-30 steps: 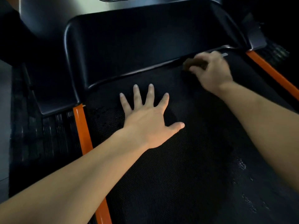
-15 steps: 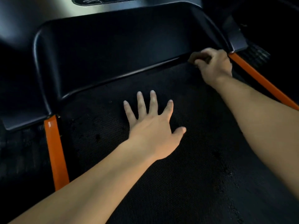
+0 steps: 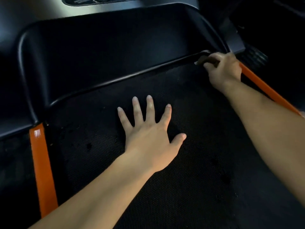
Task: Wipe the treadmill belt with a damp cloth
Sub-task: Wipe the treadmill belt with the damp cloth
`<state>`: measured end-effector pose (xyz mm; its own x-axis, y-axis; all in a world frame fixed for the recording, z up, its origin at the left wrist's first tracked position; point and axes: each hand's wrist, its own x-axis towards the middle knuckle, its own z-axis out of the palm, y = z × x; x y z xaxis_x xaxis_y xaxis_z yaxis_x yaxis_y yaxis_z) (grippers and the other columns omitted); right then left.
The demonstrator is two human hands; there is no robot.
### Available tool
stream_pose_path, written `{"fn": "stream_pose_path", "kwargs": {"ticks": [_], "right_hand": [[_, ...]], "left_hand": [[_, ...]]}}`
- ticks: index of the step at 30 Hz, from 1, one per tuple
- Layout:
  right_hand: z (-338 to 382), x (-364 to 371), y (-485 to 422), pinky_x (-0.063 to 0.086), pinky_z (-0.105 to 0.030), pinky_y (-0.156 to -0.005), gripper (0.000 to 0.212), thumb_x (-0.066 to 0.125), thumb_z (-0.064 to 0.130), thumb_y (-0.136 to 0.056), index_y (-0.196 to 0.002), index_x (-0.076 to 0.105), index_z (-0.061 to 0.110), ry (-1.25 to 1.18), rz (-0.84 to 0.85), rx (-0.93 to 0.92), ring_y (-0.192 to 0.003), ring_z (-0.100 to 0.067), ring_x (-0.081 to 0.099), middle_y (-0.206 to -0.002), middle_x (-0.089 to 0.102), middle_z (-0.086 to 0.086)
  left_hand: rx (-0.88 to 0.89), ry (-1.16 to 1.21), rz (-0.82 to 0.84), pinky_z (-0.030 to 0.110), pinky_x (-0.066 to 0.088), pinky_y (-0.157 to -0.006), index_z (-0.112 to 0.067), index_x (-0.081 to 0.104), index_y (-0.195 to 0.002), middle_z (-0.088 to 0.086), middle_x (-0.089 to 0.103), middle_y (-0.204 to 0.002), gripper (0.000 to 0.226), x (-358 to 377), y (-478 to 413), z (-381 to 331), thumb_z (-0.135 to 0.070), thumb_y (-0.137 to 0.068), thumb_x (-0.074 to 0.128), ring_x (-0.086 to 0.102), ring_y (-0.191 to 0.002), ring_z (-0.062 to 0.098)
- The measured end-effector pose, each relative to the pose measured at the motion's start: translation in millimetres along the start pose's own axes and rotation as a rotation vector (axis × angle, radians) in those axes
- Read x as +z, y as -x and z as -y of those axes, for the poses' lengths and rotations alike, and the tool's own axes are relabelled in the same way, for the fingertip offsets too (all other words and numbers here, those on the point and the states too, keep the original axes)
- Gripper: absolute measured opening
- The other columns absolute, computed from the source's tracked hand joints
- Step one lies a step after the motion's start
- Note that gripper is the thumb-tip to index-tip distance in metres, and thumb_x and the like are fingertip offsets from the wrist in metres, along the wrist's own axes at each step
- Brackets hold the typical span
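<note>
The black textured treadmill belt [image 3: 189, 171] fills the middle of the view. My left hand [image 3: 148, 133] lies flat on it, palm down, fingers spread, holding nothing. My right hand [image 3: 224, 70] is at the belt's far right corner, fingers closed on a small dark brown cloth [image 3: 206, 60]. The cloth presses against the belt where it meets the black motor cover [image 3: 107, 55]. Most of the cloth is hidden under the fingers.
Orange strips run along both sides of the belt, one on the left [image 3: 42, 167] and one on the right [image 3: 264, 90]. Outside them are dark ribbed foot rails [image 3: 254, 58]. The motor cover rises like a curved wall at the belt's far end.
My right hand has slid the cloth rightward along the belt's far edge into the right corner. The left hand has stayed flat on the belt. The view has shifted.
</note>
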<state>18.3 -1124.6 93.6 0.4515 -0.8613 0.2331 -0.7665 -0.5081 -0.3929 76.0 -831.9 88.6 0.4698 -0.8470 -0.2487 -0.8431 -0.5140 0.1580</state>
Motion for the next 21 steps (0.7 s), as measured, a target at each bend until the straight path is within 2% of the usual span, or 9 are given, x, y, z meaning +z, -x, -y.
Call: {"fn": "stream_pose_path", "kwargs": {"ticks": [3,7,10,14,16,18,21], "right_hand": [[-11,-12,7,0.039,-0.047,-0.109,0.03,0.064,0.037,-0.095,-0.124,0.065,0.034,0.023,0.061,-0.135,-0.125,-0.027,0.053,-0.131,0.058,-0.007],[-19,-10,-13,0.034,-0.047,-0.106,0.037,0.059,0.042,-0.096,-0.132,0.062,0.031,0.2,-0.068,0.028,-0.127,-0.034,0.048,-0.133,0.055,-0.011],[-16,-6,-8,0.035,-0.046,-0.106,0.04,0.057,0.042,-0.097,-0.135,0.059,0.029,0.124,-0.072,0.092,-0.128,-0.034,0.049,-0.136,0.054,-0.011],[-26,-14,19,0.044,-0.049,-0.105,0.029,0.062,0.04,-0.095,-0.123,0.063,0.033,0.005,0.094,-0.085,-0.122,-0.03,0.054,-0.129,0.057,-0.007],[-31,-17,19,0.04,-0.049,-0.107,0.026,0.062,0.037,-0.096,-0.122,0.062,0.034,0.083,0.046,-0.113,-0.122,-0.031,0.052,-0.128,0.055,-0.008],[-31,-21,11,0.033,-0.047,-0.107,0.033,0.058,0.036,-0.098,-0.13,0.06,0.03,0.195,-0.034,-0.001,-0.126,-0.034,0.048,-0.131,0.053,-0.013],[-26,-21,9,0.034,-0.046,-0.107,0.034,0.057,0.036,-0.099,-0.132,0.06,0.028,0.139,-0.064,0.109,-0.126,-0.033,0.05,-0.132,0.054,-0.013]], "left_hand": [[0.002,-0.007,-0.012,0.075,-0.018,-0.114,-0.04,-0.018,-0.159,0.014,-0.033,-0.166,0.086,0,0,0,-0.082,-0.092,0.017,-0.037,-0.148,0.045],[0.005,-0.011,-0.016,0.074,-0.018,-0.114,-0.041,-0.019,-0.159,0.013,-0.033,-0.166,0.086,1,0,0,-0.082,-0.091,0.015,-0.037,-0.148,0.044],[0.005,-0.015,-0.02,0.074,-0.019,-0.114,-0.04,-0.02,-0.158,0.013,-0.034,-0.165,0.086,2,1,0,-0.082,-0.09,0.013,-0.038,-0.147,0.044],[0.003,-0.026,-0.02,0.073,-0.019,-0.115,-0.039,-0.021,-0.158,0.015,-0.033,-0.166,0.084,1,1,-2,-0.08,-0.091,0.012,-0.037,-0.147,0.044],[0.012,-0.031,-0.024,0.072,-0.017,-0.116,-0.038,-0.019,-0.159,0.016,-0.031,-0.166,0.081,0,3,-6,-0.076,-0.095,0.014,-0.035,-0.149,0.044],[0.026,-0.021,-0.026,0.071,-0.015,-0.118,-0.038,-0.016,-0.159,0.015,-0.029,-0.167,0.076,1,6,-10,-0.071,-0.098,0.016,-0.034,-0.149,0.044],[0.041,-0.004,-0.043,0.07,-0.017,-0.118,-0.038,-0.016,-0.16,0.015,-0.029,-0.168,0.07,4,8,-12,-0.066,-0.101,0.01,-0.034,-0.15,0.043]]}}
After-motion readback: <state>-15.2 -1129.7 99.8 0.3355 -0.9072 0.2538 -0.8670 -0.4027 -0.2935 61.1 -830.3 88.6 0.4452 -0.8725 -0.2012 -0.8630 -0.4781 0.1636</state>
